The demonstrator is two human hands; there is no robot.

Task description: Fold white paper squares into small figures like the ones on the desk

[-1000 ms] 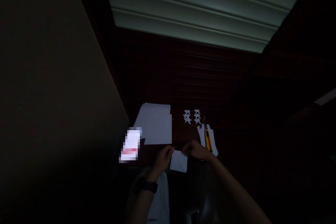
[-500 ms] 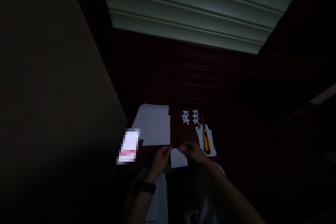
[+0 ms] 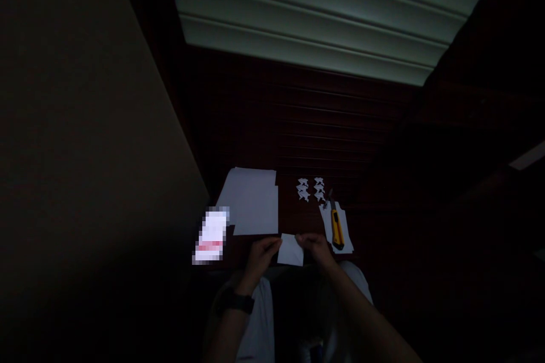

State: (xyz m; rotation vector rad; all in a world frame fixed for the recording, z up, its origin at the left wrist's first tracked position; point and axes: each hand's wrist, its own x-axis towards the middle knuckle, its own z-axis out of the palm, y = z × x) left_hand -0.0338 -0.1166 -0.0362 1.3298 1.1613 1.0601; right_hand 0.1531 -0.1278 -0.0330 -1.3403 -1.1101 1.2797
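dark table [image 3: 288,214] bears yellow cutter [image 3: 337,231], figures [image 3: 304,194]; left hand [image 3: 260,254] and right hand [image 3: 318,247] pinch paper [image 3: 290,252].

I log the square [image 3: 291,251] as white, faintly bluish; sheets [image 3: 254,204], scraps [image 3: 347,233] and folded shapes [image 3: 302,188] same white. Cutter [image 3: 336,226]: yellow body, black end. Table [image 3: 292,218] reads dark red-brown. Watch [image 3: 238,302] black, trousers [image 3: 260,317] pale grey. Screen [image 3: 213,232] gives me white blocks, one reddish-pink band. Blind [image 3: 319,20] grey-green, striped with darker lines. Wall [image 3: 85,102] dull brown-grey, plain.
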